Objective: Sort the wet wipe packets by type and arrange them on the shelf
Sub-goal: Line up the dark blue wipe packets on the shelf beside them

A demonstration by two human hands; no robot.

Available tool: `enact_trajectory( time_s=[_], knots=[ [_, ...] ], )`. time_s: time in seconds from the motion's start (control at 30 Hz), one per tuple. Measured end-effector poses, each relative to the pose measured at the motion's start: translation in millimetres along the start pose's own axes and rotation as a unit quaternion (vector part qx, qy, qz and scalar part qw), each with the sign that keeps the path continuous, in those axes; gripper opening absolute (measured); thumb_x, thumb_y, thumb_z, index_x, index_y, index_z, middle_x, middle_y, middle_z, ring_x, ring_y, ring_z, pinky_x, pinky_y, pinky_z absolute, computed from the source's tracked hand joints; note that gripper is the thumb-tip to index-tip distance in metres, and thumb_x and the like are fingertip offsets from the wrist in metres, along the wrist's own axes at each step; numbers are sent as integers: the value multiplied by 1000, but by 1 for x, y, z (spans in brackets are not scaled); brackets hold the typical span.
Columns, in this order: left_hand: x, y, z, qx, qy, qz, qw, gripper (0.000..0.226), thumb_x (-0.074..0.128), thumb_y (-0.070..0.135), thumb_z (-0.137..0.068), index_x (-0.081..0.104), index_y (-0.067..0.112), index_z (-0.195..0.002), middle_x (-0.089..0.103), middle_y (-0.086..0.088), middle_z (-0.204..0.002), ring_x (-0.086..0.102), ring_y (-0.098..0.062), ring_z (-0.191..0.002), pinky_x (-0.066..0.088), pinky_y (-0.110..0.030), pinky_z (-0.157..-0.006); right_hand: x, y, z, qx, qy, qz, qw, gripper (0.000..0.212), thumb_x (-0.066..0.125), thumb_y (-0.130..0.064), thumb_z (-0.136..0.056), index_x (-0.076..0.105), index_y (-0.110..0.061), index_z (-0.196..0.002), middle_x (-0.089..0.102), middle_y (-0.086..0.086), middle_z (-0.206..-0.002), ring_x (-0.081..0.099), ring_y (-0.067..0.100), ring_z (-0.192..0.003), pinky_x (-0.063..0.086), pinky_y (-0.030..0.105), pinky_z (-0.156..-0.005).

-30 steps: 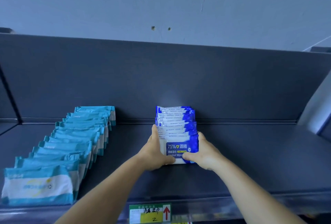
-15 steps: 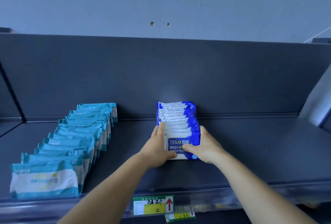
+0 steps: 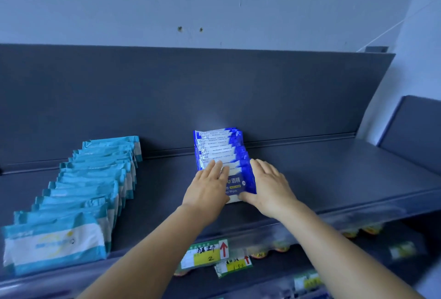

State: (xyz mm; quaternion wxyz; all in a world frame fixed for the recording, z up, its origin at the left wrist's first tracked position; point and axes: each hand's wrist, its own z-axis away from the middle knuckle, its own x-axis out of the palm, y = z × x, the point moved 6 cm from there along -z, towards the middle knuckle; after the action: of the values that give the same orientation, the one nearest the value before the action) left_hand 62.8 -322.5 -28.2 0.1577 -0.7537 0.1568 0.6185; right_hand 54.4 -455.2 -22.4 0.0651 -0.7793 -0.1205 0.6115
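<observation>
dark shelf (image 3: 322, 179) | teal packet row (image 3: 95, 179) left | blue packet row (image 3: 222, 148) centre

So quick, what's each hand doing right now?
Left hand: open, fingers straight, resting flat on the dark blue alcohol wipe packets.
Right hand: open, fingers along the row's right side, thumb at the front packet.

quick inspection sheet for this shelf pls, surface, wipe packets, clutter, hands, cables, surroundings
surface: dark grey shelf, back panel behind.
job's things: dark blue packets in one overlapping row at centre; light blue packets in an overlapping row at left, apart from the dark blue.
clutter: nothing seen.
grippers: left hand flat on the dark blue row, fingers straight; right hand against its right edge, thumb at the front packet.
cables: thin white line on the wall, upper right.
surroundings: price tags on the shelf edge; goods below, blurred.
</observation>
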Motion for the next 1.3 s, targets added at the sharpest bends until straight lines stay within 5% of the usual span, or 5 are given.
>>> enact_trajectory(
  time_s=[0.2,0.63,1.3],
  knots=[
    [-17,30,27,58,-9,23,998,69,40,39,-100,4,11,-152,3,-5,-160,-2,-21,-148,6,-32,-118,-19,6,55,63,-10,59,996,83,51,-52,-91,10,-15,-152,14,0,-159,10,18,-147,13,32,-117],
    [-4,164,126,265,-30,57,962,70,39,42,-99,4,13,-152,4,-5,-160,0,-19,-148,7,-34,-118,-36,54,251,253,-13,82,964,82,49,-50,-94,3,-18,-153,3,-2,-160,3,17,-147,7,35,-118],
    [39,456,335,483,-120,117,860,67,40,38,-99,6,15,-152,9,-2,-160,7,-19,-147,6,-31,-118,-52,169,637,511,-23,50,858,79,52,-51,-91,13,-16,-151,18,2,-158,17,19,-144,15,34,-118]
  ],
)
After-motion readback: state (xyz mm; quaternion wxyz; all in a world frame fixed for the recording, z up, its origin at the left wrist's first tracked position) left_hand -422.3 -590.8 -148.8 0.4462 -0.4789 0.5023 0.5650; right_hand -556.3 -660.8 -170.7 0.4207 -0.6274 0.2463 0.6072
